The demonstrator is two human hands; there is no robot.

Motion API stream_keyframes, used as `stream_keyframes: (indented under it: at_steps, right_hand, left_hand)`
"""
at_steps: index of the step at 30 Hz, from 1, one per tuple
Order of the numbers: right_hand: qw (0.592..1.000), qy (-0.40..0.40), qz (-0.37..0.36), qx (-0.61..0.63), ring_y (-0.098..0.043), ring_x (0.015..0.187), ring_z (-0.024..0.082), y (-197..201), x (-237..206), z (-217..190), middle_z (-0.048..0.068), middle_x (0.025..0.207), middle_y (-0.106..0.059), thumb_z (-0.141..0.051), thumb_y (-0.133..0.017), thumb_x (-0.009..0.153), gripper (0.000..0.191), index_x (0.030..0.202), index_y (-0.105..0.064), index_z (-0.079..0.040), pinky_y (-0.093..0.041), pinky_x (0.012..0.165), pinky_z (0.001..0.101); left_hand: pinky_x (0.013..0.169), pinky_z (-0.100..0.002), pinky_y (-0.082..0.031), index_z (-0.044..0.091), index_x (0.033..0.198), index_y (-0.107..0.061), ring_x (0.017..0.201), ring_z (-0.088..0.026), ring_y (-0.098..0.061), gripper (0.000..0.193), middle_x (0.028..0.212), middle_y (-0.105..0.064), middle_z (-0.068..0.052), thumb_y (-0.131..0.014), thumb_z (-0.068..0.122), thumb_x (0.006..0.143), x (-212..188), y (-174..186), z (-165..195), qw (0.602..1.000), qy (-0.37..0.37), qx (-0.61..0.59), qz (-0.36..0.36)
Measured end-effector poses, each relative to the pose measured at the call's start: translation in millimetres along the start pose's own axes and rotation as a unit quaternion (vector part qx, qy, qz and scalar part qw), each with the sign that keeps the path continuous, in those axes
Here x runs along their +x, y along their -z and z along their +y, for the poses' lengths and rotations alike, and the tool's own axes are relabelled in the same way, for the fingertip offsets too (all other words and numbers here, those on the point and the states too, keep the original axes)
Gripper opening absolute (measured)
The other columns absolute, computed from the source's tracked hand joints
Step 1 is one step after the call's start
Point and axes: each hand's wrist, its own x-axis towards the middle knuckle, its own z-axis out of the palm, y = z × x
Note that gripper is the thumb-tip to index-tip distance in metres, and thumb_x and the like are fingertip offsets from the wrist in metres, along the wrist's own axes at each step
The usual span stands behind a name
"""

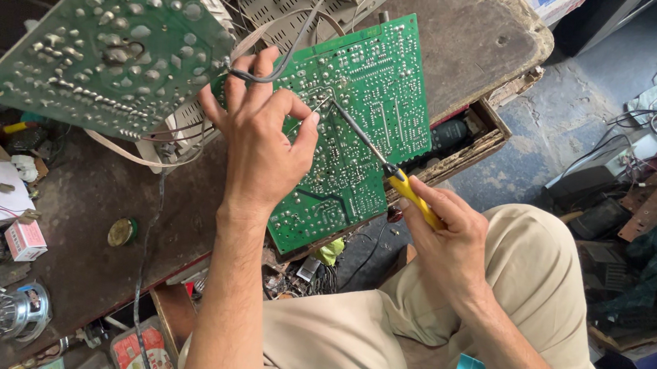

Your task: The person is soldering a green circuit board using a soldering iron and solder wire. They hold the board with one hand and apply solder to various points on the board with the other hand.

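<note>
A green circuit board (pixel 365 95) lies solder-side up on a worn brown workbench (pixel 462 32). My left hand (pixel 258 137) rests on its left part, thumb and forefinger pinching a thin solder wire whose end meets the board. My right hand (pixel 444 235) grips the yellow handle of a soldering iron (pixel 380 161). Its dark shaft slants up to the left and the tip touches the board near the wire. A second green circuit board (pixel 107 38) stands tilted at the upper left, joined by a flat ribbon cable.
An open wooden drawer (pixel 474 144) with dark parts sits under the board's right edge. Small boxes (pixel 24 240), a round tin (pixel 121 232) and a metal part (pixel 15 313) crowd the bench's left. Cables and scrap boards (pixel 655 192) lie on the floor at right.
</note>
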Motion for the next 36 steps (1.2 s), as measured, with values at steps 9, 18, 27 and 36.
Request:
stream_keyframes:
  at_steps: [9, 18, 27, 36]
  right_hand:
    - [1.0, -0.008, -0.013, 0.026, -0.065, 0.077, 0.006, -7.1, -3.7, 7.8, 0.005, 0.093, -0.074, -0.006, -0.076, 0.092, 0.032, 0.123, -0.073, -0.002, -0.05, 0.065, 0.0224]
    - [0.991, -0.105, -0.032, 0.082, -0.056, 0.054, 0.002, -13.9, -8.9, 5.7, 0.0, 0.079, -0.07, -0.008, -0.076, 0.091, 0.031, 0.122, -0.074, -0.004, -0.042, 0.044, 0.021]
    - [0.994, -0.077, -0.027, 0.072, -0.058, 0.057, 0.002, -11.2, -5.9, 1.2, 0.0, 0.081, -0.072, -0.008, -0.075, 0.091, 0.031, 0.122, -0.074, -0.004, -0.044, 0.047, 0.0209]
    - [0.994, -0.083, -0.027, 0.067, -0.06, 0.061, 0.003, -10.1, -6.1, 1.2, 0.002, 0.083, -0.072, -0.008, -0.076, 0.091, 0.031, 0.122, -0.074, -0.003, -0.046, 0.051, 0.0215]
  left_hand:
    - [0.118, -0.065, -0.01, 0.012, 0.078, -0.061, 0.145, -0.038, -0.04, 0.021, 0.147, -0.063, -0.01, -0.08, 0.016, 0.085, 3.0, 10.2, 0.4, 0.999, -0.008, -0.034, -0.023]
    - [0.116, -0.068, -0.008, 0.013, 0.078, -0.062, 0.145, -0.039, -0.038, 0.019, 0.145, -0.064, -0.01, -0.08, 0.014, 0.084, 3.7, 5.2, 0.0, 1.0, -0.021, -0.016, -0.015]
    - [0.115, -0.073, -0.004, 0.013, 0.075, -0.065, 0.145, -0.039, -0.038, 0.019, 0.145, -0.064, -0.01, -0.082, 0.015, 0.083, 1.9, -0.1, -1.3, 1.0, -0.012, -0.004, -0.012]
    - [0.116, -0.074, -0.003, 0.013, 0.075, -0.064, 0.145, -0.039, -0.039, 0.018, 0.145, -0.065, -0.011, -0.08, 0.014, 0.084, 2.8, -1.9, -0.5, 1.0, -0.011, 0.006, -0.005]
